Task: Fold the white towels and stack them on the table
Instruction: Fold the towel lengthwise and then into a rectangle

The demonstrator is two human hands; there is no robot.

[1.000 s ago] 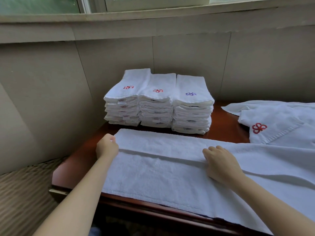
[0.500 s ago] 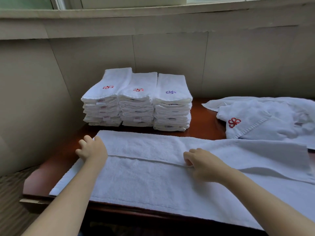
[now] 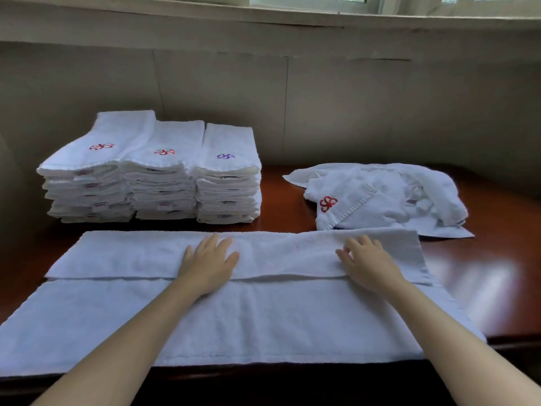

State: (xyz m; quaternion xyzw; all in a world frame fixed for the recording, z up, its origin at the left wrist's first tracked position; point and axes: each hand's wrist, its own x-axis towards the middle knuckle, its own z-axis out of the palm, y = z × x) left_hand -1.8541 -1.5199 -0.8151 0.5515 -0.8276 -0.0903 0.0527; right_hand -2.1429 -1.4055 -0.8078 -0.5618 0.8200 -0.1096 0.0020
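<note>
A long white towel (image 3: 263, 315) lies spread across the front of the dark wooden table (image 3: 483, 276), its far strip folded toward me. My left hand (image 3: 209, 260) lies flat on that folded strip near the middle, fingers straight. Further right, my right hand (image 3: 367, 260) rests on the same strip with its fingers extended. Three stacks of folded white towels (image 3: 152, 177) with red and purple emblems stand at the back left. A heap of unfolded white towels (image 3: 380, 197) with a red emblem lies at the back right.
A beige panelled wall (image 3: 322, 98) rises right behind the table, with a window ledge above it. The towel's near edge hangs over the table's front edge. Bare wood shows to the right of the spread towel.
Both hands have slid to the right along the folded strip and now lie flat on it. The view has shifted right, so the stacks sit further left.
</note>
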